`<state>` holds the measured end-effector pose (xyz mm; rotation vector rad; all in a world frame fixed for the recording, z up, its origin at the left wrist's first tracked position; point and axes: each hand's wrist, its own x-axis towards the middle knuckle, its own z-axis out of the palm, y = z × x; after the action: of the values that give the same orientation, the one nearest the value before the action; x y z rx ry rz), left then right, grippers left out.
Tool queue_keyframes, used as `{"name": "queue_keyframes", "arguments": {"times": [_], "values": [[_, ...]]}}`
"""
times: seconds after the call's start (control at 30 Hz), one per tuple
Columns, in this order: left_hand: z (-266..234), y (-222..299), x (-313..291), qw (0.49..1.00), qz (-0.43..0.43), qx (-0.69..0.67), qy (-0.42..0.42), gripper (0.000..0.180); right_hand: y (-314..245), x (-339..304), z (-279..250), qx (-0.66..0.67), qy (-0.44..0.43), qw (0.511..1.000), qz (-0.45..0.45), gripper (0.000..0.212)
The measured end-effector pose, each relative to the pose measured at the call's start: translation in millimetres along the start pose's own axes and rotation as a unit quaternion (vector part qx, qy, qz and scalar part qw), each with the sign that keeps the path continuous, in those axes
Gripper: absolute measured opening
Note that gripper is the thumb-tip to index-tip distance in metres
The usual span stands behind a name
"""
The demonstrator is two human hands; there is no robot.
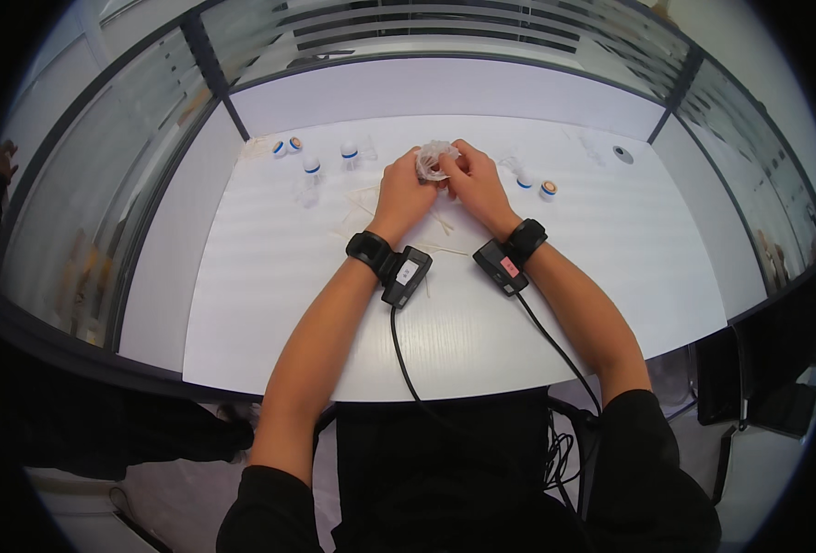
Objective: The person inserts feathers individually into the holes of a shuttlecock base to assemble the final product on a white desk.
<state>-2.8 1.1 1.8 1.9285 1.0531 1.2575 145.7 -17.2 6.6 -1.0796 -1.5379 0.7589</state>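
My left hand and my right hand meet over the far middle of the white desk. Between them they hold a crumpled clear plastic piece, bunched into a rounded shape with a hollow centre. Its exact kind cannot be made out. The fingers of both hands curl around its edges. Thin pale sticks lie scattered on the desk below the hands. Left of my left hand are two clear containers with white-and-blue tops, a nearer one and a farther one.
At the far left sit two small white-and-blue caps. Two more pieces with blue rims lie right of my right hand. A round cable grommet is at the back right. Low partitions enclose the desk; black cables trail from my wrists.
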Motion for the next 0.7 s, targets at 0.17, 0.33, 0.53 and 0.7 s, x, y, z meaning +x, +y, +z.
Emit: {"name": "queue_keyframes", "arguments": {"times": [0.17,0.33,0.53,0.7], "values": [[-0.5,-1.5,1.7,1.0,-0.019,-0.002,-0.013,0.03,-1.9,-0.1,0.9,0.011,0.005,1.0,0.01,0.026],[1.9,-1.3,1.5,1.0,0.017,-0.013,0.017,0.024,-1.2,-0.2,-0.1,0.004,-0.003,1.0,0.006,0.022],[1.7,1.7,-0.4,1.0,-0.002,0.004,0.01,0.03,-3.9,-1.7,0.0,-0.021,-0.009,1.0,-0.002,0.026],[0.8,5.0,-0.3,1.0,-0.001,0.015,0.009,0.026,-5.4,-2.3,-0.5,-0.085,-0.008,0.996,-0.028,0.027]]}}
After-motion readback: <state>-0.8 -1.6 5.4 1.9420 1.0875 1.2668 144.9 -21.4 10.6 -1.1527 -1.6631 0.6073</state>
